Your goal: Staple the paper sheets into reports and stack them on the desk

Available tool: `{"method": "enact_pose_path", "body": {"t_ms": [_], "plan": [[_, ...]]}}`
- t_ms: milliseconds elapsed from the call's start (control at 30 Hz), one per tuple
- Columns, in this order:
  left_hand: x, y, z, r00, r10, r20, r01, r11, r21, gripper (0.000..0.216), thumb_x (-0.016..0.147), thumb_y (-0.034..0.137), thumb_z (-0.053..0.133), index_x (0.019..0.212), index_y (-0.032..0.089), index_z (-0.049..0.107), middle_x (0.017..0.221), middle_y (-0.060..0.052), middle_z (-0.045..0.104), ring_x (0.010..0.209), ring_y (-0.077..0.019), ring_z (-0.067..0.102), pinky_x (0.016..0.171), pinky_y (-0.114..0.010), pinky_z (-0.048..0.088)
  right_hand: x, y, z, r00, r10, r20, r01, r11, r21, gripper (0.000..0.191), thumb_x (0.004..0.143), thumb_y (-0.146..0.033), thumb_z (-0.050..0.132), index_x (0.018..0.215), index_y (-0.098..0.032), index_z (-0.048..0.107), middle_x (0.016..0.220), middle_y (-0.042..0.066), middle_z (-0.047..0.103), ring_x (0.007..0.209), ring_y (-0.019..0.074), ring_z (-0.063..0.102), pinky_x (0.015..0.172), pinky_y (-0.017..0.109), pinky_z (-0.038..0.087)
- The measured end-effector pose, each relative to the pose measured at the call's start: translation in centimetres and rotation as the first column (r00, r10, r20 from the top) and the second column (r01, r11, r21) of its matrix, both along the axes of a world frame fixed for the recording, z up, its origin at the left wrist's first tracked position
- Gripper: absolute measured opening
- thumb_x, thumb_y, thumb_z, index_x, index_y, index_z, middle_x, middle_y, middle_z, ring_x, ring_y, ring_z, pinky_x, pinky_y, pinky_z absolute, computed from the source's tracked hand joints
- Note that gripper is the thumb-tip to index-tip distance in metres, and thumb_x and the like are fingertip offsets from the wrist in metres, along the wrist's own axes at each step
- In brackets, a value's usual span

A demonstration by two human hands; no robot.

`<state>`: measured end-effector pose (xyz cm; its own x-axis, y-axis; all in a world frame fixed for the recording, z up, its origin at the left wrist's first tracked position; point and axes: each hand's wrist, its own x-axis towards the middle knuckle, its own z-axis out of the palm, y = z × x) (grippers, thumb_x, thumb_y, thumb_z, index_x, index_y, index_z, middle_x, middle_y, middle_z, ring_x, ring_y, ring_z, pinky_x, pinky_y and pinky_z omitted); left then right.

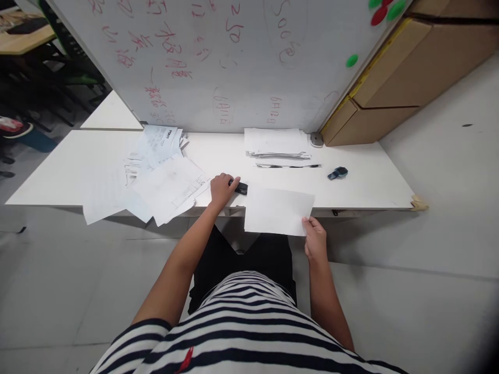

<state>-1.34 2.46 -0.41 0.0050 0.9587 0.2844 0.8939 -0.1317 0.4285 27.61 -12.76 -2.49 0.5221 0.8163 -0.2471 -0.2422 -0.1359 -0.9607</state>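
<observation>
My left hand (223, 189) is closed around a small black stapler (241, 188) at the front of the white desk. White sheets of paper (277, 210) stick out over the desk's front edge, their left end close to the stapler. My right hand (315, 236) pinches these sheets at their lower right corner, thumb on top. Whether the stapler touches the paper, I cannot tell.
Loose printed papers (163, 182) spread on the left, some overhanging the edge. A neat paper stack (276, 143) lies before the whiteboard (249, 62). A dark blue object (338, 173) and a grey one (316, 139) sit on the right, near cardboard boxes (353, 122).
</observation>
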Motion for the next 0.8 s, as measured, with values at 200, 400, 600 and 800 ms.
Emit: {"method": "enact_pose_path", "body": {"t_ms": [200, 400, 600, 800], "plan": [[-0.3, 0.4, 0.0, 0.971, 0.236, 0.046, -0.235, 0.972, -0.028, 0.047, 0.092, 0.059, 0.036, 0.087, 0.02, 0.062, 0.103, -0.012, 0.057, 0.099, -0.0296, 0.052, 0.083, -0.041, 0.037, 0.5, 4.1, 1.4, 0.999, -0.011, 0.038, 0.01, 0.999, 0.041, 0.033, 0.065, -0.041, 0.075, 0.087, -0.018, 0.067, 0.083, 0.0, 0.069, 0.08, 0.0152, 0.063, 0.08, 0.03, 0.05], [0.0, 0.8, -0.1, 0.955, 0.285, 0.085, -0.288, 0.958, 0.017, 0.047, 0.095, 0.054, 0.029, 0.108, 0.018, 0.055, 0.134, -0.017, 0.045, 0.127, -0.0321, 0.037, 0.099, -0.047, 0.033, 2.0, 16.5, 3.8, 0.992, 0.09, 0.088, -0.097, 0.992, 0.08, 0.034, 0.063, -0.037, 0.074, 0.088, -0.018, 0.063, 0.078, -0.001, 0.064, 0.076, 0.0153, 0.061, 0.068, 0.028, 0.051], [0.0, 0.8, -0.3, 0.994, 0.04, 0.098, -0.042, 0.999, 0.022, 0.058, 0.09, 0.06, 0.038, 0.128, 0.017, 0.046, 0.146, -0.017, 0.036, 0.136, -0.0311, 0.03, 0.108, -0.047, 0.03, 2.0, 29.7, 5.1, 0.956, 0.106, 0.273, -0.094, 0.994, -0.058, 0.032, 0.073, -0.023, 0.063, 0.104, -0.015, 0.058, 0.086, 0.004, 0.062, 0.074, 0.016, 0.06, 0.062, 0.032, 0.051], [-0.3, 0.7, -0.7, 0.978, -0.156, 0.137, 0.156, 0.988, 0.015, 0.073, 0.08, 0.063, 0.055, 0.137, 0.021, 0.036, 0.152, -0.016, 0.027, 0.139, -0.0315, 0.028, 0.109, -0.047, 0.034, 0.8, 30.8, 3.6, 0.724, -0.003, 0.689, -0.021, 0.999, 0.026, 0.056, 0.073, -0.019, 0.06, 0.127, -0.015, 0.048, 0.132, 0.015, 0.047, 0.123, 0.0265, 0.045, 0.102, 0.047, 0.038]]}}
